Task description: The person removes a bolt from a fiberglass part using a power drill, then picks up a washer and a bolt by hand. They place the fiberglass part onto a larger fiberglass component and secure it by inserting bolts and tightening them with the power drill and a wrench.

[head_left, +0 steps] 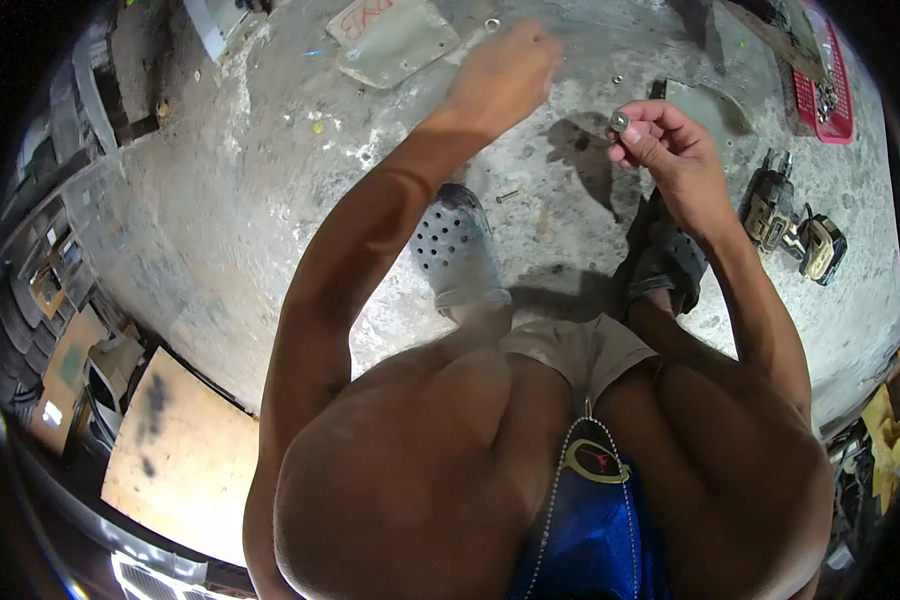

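Left hand extended forward, blurred, right hand with fingers pinched.

Floor: rough, matt concrete. Bolt, one o'clock: metal. Held piece, half past one: metal. Basket, two o'clock: plastic. Garment, five o'clock: glossy cloth. Board, eight o'clock: matt wood.

floor: grey, stained concrete | pale board: lower left, dark-smudged | bright glare: bottom left
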